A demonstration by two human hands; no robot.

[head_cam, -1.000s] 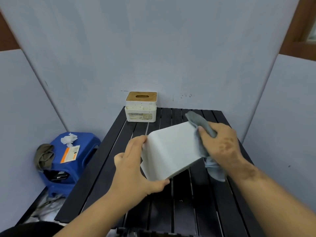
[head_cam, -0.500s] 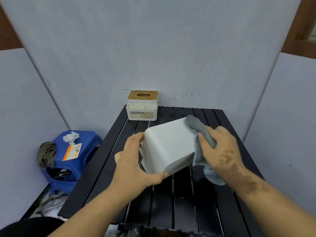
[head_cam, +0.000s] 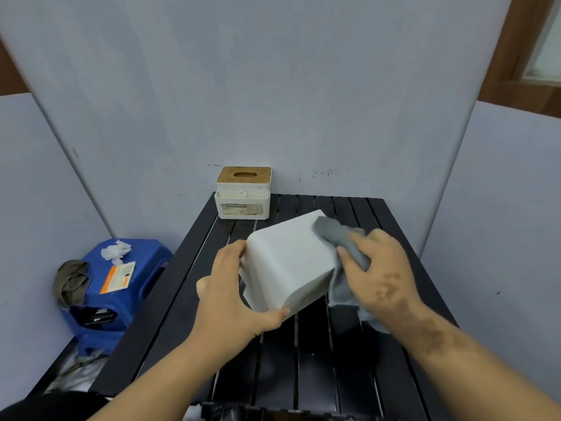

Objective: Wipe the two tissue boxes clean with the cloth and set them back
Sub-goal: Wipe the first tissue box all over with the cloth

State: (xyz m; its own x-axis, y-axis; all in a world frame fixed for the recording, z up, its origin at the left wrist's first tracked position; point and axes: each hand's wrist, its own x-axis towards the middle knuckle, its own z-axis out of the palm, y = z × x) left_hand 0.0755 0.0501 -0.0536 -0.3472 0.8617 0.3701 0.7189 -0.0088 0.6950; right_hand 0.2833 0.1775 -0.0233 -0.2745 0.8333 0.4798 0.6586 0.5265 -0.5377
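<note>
Presently the grey box [head_cam: 288, 262] is gripped aloft by the left hand [head_cam: 230, 296]; the cloth [head_cam: 343, 241] is clutched by the right hand [head_cam: 382, 268]; a hard rub could knock it loose onto the bench [head_cam: 318, 360].

A single head-worn camera looks forward and down, close over the slatted black table [head_cam: 349, 360].

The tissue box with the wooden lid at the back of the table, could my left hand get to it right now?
Probably not yet: the left hand grips the plain white box that the right hand wipes with the grey cloth. The path over the table to the wooden-lidded box looks free.
</note>
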